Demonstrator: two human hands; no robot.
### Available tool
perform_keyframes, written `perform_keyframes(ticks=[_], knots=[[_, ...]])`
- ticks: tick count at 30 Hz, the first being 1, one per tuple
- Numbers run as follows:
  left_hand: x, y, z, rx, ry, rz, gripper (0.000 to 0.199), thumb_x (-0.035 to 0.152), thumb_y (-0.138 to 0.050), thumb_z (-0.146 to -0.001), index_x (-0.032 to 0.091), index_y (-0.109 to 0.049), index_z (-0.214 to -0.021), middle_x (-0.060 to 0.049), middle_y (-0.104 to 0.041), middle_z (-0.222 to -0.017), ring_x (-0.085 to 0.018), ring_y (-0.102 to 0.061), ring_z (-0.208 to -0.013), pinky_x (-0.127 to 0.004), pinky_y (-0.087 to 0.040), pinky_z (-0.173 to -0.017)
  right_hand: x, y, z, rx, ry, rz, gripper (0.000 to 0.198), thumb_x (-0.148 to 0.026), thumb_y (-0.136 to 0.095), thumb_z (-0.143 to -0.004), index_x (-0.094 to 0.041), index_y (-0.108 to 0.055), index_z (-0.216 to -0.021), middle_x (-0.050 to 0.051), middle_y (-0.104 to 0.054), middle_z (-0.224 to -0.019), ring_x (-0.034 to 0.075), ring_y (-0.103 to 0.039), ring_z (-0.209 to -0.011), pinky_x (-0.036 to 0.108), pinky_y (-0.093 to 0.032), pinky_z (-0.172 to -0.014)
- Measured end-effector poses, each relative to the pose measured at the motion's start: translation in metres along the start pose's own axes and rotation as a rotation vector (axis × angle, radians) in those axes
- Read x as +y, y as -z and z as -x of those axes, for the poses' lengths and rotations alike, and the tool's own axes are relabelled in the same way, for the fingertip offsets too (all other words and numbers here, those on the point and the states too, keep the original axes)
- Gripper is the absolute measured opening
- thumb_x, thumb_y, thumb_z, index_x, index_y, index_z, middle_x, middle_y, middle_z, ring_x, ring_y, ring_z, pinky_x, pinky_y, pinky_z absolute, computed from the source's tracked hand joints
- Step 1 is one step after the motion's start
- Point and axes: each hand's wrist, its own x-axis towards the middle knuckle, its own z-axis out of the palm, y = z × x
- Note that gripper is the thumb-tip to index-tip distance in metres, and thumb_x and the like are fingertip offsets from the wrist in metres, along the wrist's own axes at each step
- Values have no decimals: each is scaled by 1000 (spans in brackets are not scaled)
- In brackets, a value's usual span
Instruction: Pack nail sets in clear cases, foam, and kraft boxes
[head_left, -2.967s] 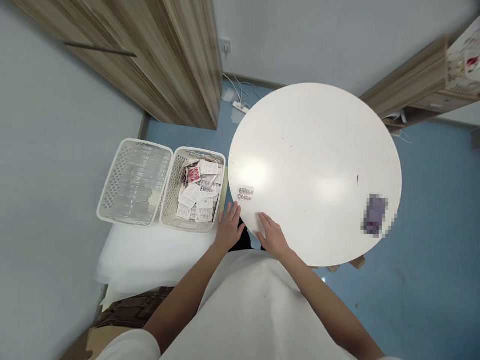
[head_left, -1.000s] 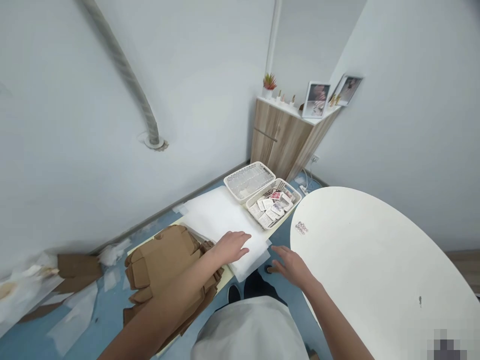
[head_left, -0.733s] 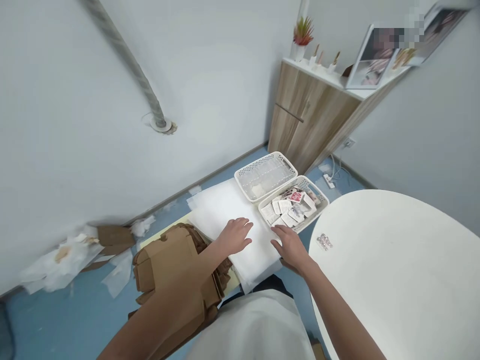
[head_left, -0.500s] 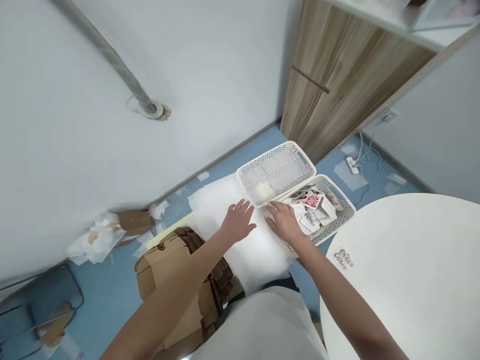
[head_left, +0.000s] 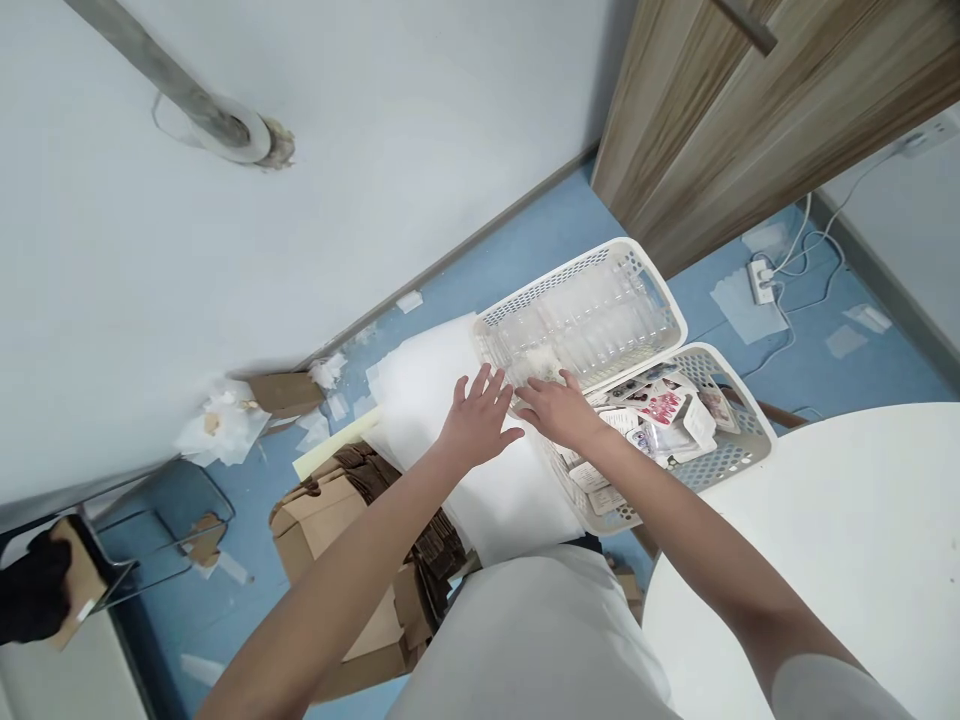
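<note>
My left hand [head_left: 480, 422] is over a stack of white sheets [head_left: 427, 375], fingers spread and holding nothing. Beside it, my right hand [head_left: 556, 408] reaches across near the corner where two white baskets meet, its fingers apart. The far basket [head_left: 679, 318] holds clear plastic cases [head_left: 589, 305] in rows. In the nearer basket [head_left: 761, 440] lie printed cards and small packets [head_left: 664, 410], partly covered by my right forearm. Whether either hand touches the sheets or a basket rim, I cannot tell.
Folded brown cardboard boxes [head_left: 322, 520] are stacked at the left of the sheets. A round white table [head_left: 840, 540] stands at the right. Beyond the baskets is a wooden cabinet [head_left: 697, 130], with a power strip [head_left: 760, 282] and cables on the blue floor. Paper scraps [head_left: 225, 420] lie along the wall.
The view has tilted downward and come closer to the baskets. My right hand has shifted left, nearer my left hand, and away from the cards. Both hands stay unfilled.
</note>
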Motion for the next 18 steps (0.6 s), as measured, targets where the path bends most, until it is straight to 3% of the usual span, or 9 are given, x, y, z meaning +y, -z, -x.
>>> perform_keyframes(ticks=[3,7,12,18], knots=[[0,1,-1,9,-11,-6,57,55,-37,-80,20,-39,-125,-11,-31,-139,-31,-11,-132,-51,-11,-101,3,4,-5,-47,15,17,30,-35,-33,-89,-18,-48,-109,11,-55,-108,21,-57,-94,42,-24,-93],[0,2,-3,16,-27,-21,56,53,-38,-80,17,-42,-122,-13,-34,-137,-32,-14,-131,-52,-11,-101,6,9,-13,-73,-59,4,31,-33,-36,-87,-13,-42,-110,13,-56,-106,22,-58,-89,32,-39,-74],[-3,2,-7,37,-69,-55,52,53,-39,-80,18,-46,-117,-13,-39,-132,-32,-18,-130,-53,-11,-101,7,11,-28,-123,-248,87,40,-35,-47,-82,-8,-40,-111,18,-57,-101,24,-58,-92,31,-41,-74],[-12,1,-20,120,-172,-69,47,54,-38,-81,15,-54,-102,-14,-52,-113,-31,-29,-123,-53,-15,-98,13,7,-44,-115,-247,245,42,-17,-49,-79,0,-38,-116,26,-49,-112,27,-56,-96,31,-43,-72]])
